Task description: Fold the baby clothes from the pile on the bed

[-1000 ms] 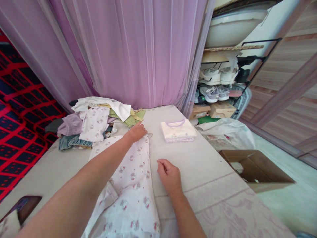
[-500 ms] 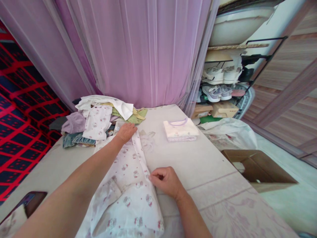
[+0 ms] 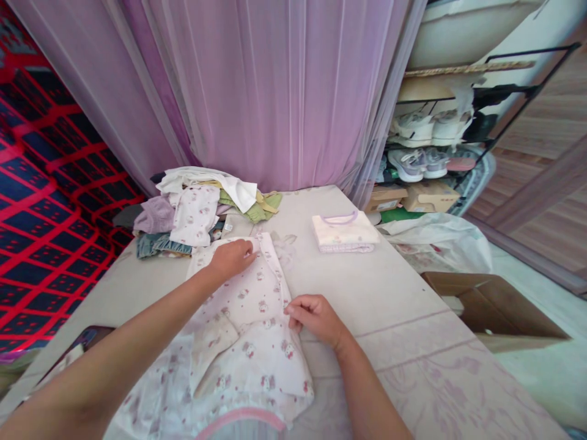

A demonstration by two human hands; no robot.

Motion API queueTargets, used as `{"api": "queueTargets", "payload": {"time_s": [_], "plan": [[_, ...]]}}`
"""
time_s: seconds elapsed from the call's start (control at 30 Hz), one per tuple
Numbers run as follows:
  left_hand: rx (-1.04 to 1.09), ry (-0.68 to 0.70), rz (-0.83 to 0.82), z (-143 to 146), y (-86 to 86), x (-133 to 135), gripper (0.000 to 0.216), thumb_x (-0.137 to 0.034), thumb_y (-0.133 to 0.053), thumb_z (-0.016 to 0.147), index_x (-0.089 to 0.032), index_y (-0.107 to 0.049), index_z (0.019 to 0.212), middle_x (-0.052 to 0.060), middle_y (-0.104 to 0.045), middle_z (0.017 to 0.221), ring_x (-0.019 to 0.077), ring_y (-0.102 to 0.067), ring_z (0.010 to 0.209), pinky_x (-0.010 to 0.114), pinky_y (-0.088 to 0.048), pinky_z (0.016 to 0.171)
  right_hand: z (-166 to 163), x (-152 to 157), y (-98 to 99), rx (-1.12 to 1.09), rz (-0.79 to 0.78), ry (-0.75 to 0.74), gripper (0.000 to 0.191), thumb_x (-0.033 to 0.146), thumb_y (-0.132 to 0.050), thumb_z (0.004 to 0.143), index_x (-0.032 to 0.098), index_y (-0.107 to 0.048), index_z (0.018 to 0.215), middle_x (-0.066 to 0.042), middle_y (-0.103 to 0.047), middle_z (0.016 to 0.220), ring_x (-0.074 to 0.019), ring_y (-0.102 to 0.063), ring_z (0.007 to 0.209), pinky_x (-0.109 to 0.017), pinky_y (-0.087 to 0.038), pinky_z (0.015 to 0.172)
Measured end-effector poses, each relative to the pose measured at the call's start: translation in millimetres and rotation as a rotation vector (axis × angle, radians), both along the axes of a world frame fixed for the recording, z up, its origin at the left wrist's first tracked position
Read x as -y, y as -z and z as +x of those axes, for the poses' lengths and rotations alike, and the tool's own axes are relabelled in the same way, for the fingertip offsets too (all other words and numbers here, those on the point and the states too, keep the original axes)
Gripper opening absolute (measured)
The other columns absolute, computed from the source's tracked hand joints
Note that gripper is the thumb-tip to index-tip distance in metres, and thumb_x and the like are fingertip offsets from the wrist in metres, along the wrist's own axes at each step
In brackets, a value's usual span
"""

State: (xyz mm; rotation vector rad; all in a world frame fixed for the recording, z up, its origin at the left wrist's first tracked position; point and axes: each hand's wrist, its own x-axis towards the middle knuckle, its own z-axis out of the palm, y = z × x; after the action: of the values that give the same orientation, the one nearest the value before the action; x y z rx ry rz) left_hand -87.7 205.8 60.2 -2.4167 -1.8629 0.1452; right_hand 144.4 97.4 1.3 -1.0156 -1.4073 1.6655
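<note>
A white long-sleeved child's shirt with small cartoon cat prints and a pink neckline lies on the bed, its neckline toward me. One sleeve is folded in across its middle. My left hand is over the far part of the shirt, fingers loosely bent and thumb slightly apart, with no fabric seen between them. At the shirt's right edge, my right hand pinches the cloth between thumb and fingers. Its lower fingers are curled under. Beyond the left hand is a pile of clothes.
A folded cream garment with purple trim rests to the right on the bed. At left, a phone is partly behind my forearm. An open cardboard box and a shoe rack stand beyond the bed's right edge. Purple curtains hang behind.
My left hand has come off the shirt's far edge and moved nearer over the fabric. My right hand remains at the right edge. The view has shifted, revealing the pink neckline.
</note>
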Motion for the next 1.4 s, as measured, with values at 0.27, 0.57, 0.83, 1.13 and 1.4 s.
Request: {"api": "queueTargets", "payload": {"time_s": [0.27,0.57,0.83,1.13,1.4], "plan": [[-0.019,0.002,-0.509,-40,-26.4,99,0.042,-0.059,-0.063,0.069,-0.024,-0.064,0.092,0.005,-0.068,0.1,0.0248,-0.061,0.09,0.029,-0.041,0.068,6,-1,-3.4,-0.021,0.044,0.073,0.034,0.051,-0.068,0.07,0.017,-0.067,0.066,0.0,-0.063,0.057,-0.0098,-0.051,0.05,-0.023,-0.039,0.051],[0.099,-0.089,-0.447,-51,-10.8,124,0.044,-0.035,-0.063,0.072,-0.025,-0.053,0.114,0.006,-0.061,0.111,0.0225,-0.06,0.097,0.029,-0.043,0.077,6,-1,-1.7,-0.048,0.073,0.128,0.038,0.055,-0.069,0.068,0.018,-0.065,0.065,-0.001,-0.063,0.059,-0.01,-0.05,0.051,-0.023,-0.034,0.049],[0.132,-0.018,-0.529,-80,-25.4,117,0.01,-0.027,-0.052,0.075,-0.022,-0.056,0.083,-0.001,-0.065,0.086,0.0163,-0.059,0.079,0.024,-0.04,0.066,8,-2,1.5,-0.08,0.066,0.154,0.036,0.053,-0.069,0.068,0.018,-0.067,0.069,-0.002,-0.064,0.062,-0.0105,-0.05,0.053,-0.023,-0.034,0.049],[-0.073,-0.14,-0.61,-107,-49.2,103,0.024,-0.016,-0.064,0.051,-0.023,-0.066,0.074,0.004,-0.069,0.078,0.0264,-0.063,0.078,0.031,-0.043,0.066,6,-4,1.1,-0.105,0.04,0.16,0.037,0.054,-0.07,0.068,0.017,-0.068,0.076,-0.003,-0.065,0.065,-0.0115,-0.053,0.055,-0.024,-0.035,0.05],[0.098,-0.183,-0.37,-35,-33.5,17,0.021,-0.04,-0.059,0.073,-0.022,-0.071,0.077,0.006,-0.071,0.093,0.025,-0.062,0.094,0.031,-0.045,0.08,7,-5,0.6,-0.112,0.02,0.148,0.038,0.054,-0.069,0.069,0.018,-0.068,0.078,-0.003,-0.066,0.066,-0.0111,-0.053,0.056,-0.024,-0.036,0.051]]}}
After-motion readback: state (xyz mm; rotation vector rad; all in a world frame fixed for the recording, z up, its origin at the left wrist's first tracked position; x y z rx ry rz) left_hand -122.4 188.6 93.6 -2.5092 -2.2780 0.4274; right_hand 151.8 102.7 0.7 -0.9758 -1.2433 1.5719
